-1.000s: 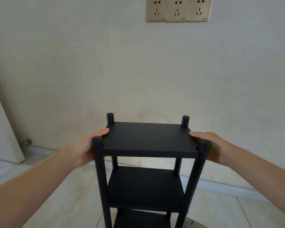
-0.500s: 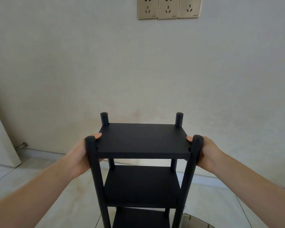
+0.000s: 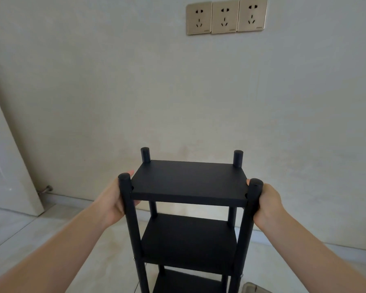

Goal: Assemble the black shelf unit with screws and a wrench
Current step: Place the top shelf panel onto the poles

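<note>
Forearms reaching in from lower left and lower right, converging on the top of the black shelf unit (image 3: 188,208). Standing upright on the tiled floor (image 3: 51,240), long axis vertical, three tiers in view, lowest cut off by the frame edge.

Left hand (image 3: 112,199) wrapped round the near-left post (image 3: 128,204) just under its cap; fingers (image 3: 130,173) closed on the post, one tip showing past it by the top shelf board (image 3: 188,180). Right hand (image 3: 267,203) mirrored on the near-right post (image 3: 250,206), fingers curled shut behind the post, a thumb tip just visible at the board's corner. Both hands level, each equally near; unit squarely between them, straight ahead.

Small dark holes at the two near corners of the top board where the posts meet it; whether screws sit in them, cannot tell. No wrench or loose screws in view.

Beyond: far-left post (image 3: 145,155) and far-right post (image 3: 238,157) rising above the board. Wall (image 3: 178,92) behind, near but apart from the unit. Three wall sockets (image 3: 225,16) high up. White door (image 3: 6,166) at far left.

Judgement: assembly looks largely done; two-handed grip suits steadying, testing for wobble, or shifting the unit. Any lift or push must run along or across the vertical axis with both hands evenly, or the tall narrow frame may tip.
</note>
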